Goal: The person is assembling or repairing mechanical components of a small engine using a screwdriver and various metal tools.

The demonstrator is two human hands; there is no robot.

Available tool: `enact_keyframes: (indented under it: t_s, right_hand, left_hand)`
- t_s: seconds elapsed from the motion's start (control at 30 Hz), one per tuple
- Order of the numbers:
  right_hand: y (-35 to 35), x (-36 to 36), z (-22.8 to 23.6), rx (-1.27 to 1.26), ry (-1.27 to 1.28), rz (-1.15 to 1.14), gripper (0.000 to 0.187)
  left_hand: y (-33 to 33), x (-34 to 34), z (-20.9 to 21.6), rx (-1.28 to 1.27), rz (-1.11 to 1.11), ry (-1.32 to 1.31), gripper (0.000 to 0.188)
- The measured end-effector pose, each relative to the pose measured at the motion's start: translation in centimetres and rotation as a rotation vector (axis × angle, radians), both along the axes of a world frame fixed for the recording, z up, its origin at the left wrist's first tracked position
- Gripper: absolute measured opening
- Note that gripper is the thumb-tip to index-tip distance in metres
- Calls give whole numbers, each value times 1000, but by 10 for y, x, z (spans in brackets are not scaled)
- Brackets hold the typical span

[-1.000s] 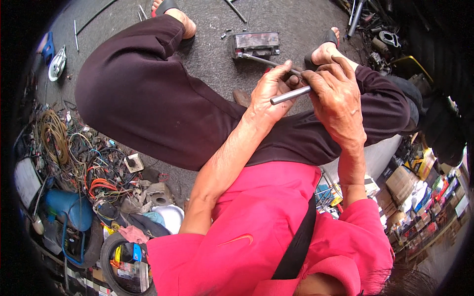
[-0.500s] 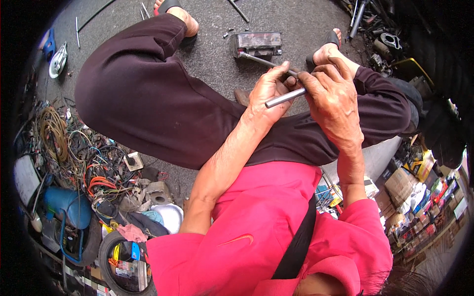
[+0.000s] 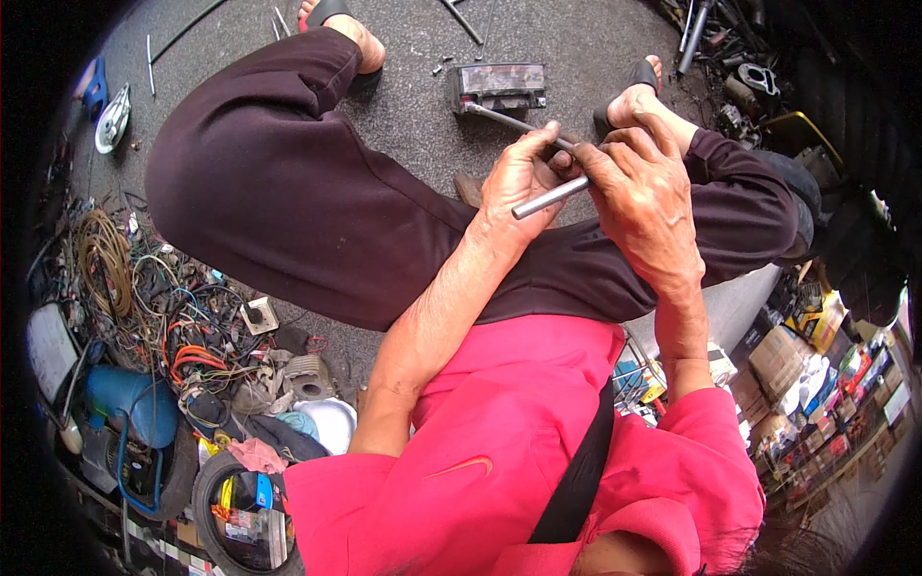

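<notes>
Above my lap, my left hand [image 3: 523, 180] is closed round a thin metal rod [image 3: 504, 119], whose far end reaches toward a dark box-shaped part [image 3: 499, 86] on the ground. Whether the tip touches that part, I cannot tell. My right hand [image 3: 645, 197] closes on the rod's near end, thumb and fingers pinched. A thicker, smooth metal bar [image 3: 550, 197] sticks out from under the right fingers toward the left wrist. Fingers hide where bar and rod meet, so whether they are one tool is unclear.
Tangled wires [image 3: 154, 288] and a blue tank [image 3: 133, 403] lie at the left, near a tyre [image 3: 206, 518]. Metal parts [image 3: 759, 79] crowd the far right, with boxes [image 3: 783, 360] nearer. A round silver part [image 3: 112, 120] lies far left; loose rods [image 3: 464, 21] lie ahead.
Both hands and the metal pieces have shifted very slightly to the left. The grip looks the same, and the dark box-shaped part stays in place on the ground.
</notes>
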State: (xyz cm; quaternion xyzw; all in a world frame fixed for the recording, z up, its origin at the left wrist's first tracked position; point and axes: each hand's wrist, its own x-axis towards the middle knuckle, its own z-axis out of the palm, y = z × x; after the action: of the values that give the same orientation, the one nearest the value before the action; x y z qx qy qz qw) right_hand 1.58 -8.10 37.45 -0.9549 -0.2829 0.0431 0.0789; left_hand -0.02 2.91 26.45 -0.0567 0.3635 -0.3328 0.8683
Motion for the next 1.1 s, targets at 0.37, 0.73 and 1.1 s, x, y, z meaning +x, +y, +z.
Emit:
enact_keyframes:
  t_s: [0.37, 0.73, 1.1]
  right_hand:
    - [12, 9, 5, 13, -54, 188, 24]
    - [16, 9, 12, -156, 53, 95, 26]
    - [11, 2, 10, 397, 320, -398, 18]
  left_hand:
    - [15, 3, 11, -50, 29, 20, 5]
    - [8, 2, -9, -59, 58, -9, 7]
    - [7, 8, -6, 57, 26, 22, 10]
